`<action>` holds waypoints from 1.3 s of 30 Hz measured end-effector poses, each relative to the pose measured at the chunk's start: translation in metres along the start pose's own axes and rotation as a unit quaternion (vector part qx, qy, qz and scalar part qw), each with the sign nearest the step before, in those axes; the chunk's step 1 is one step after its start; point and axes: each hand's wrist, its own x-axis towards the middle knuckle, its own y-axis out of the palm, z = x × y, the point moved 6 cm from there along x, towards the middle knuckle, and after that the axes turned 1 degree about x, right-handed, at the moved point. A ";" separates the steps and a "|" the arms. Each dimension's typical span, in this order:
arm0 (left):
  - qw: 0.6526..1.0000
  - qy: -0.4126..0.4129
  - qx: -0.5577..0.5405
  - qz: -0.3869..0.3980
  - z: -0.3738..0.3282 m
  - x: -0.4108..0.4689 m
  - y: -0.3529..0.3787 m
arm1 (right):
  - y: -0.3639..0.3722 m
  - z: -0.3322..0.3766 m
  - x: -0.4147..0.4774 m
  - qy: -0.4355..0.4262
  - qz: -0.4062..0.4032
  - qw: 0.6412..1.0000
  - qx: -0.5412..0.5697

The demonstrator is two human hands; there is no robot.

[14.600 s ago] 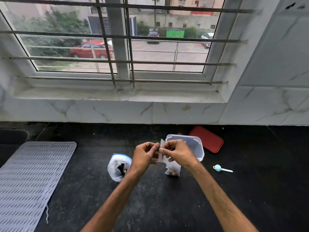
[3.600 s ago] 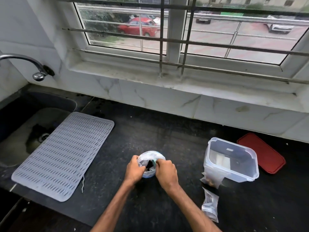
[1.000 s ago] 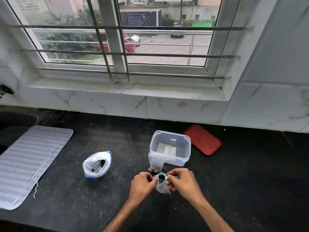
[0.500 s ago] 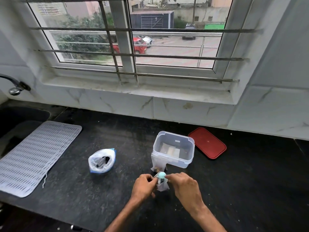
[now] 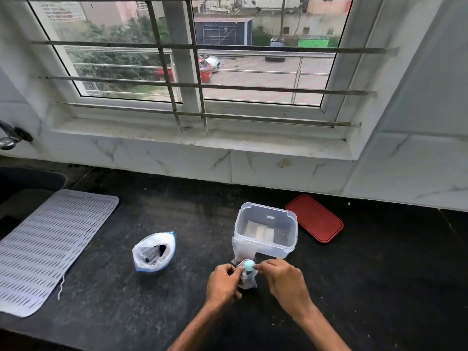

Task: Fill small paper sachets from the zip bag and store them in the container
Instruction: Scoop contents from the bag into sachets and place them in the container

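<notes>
A small pale sachet (image 5: 247,281) stands on the black counter in front of the clear plastic container (image 5: 288,245). My left hand (image 5: 222,283) pinches the sachet's left edge. My right hand (image 5: 283,281) pinches the handle of a small light-blue scoop (image 5: 248,265), whose bowl sits at the sachet's mouth. The container holds flat sachets on its floor, and another sachet (image 5: 241,250) leans against its front wall. The open zip bag (image 5: 154,252), white with a blue strip and dark contents, stands to the left, apart from both hands.
A red lid (image 5: 314,221) lies flat to the right of the container. A grey slotted mat (image 5: 48,247) covers the counter at the left, beside a dark sink (image 5: 22,183) with a tap (image 5: 7,138). Marble wall and a barred window stand behind.
The hands stay on the sachet and scoop as half a second ago. The scoop bowl now sits at the sachet's mouth. The camera view has shifted slightly.
</notes>
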 end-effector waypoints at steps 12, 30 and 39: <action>1.000 0.009 0.013 0.026 -0.002 0.019 -0.008 | 0.014 -0.021 0.006 0.297 -0.045 0.905 0.303; 0.996 0.038 0.049 0.059 -0.001 0.026 -0.014 | 0.019 0.022 0.010 0.084 -0.041 0.993 -0.067; 0.997 0.049 0.043 0.051 -0.004 0.026 -0.019 | 0.029 -0.004 0.007 0.316 -0.037 0.935 0.156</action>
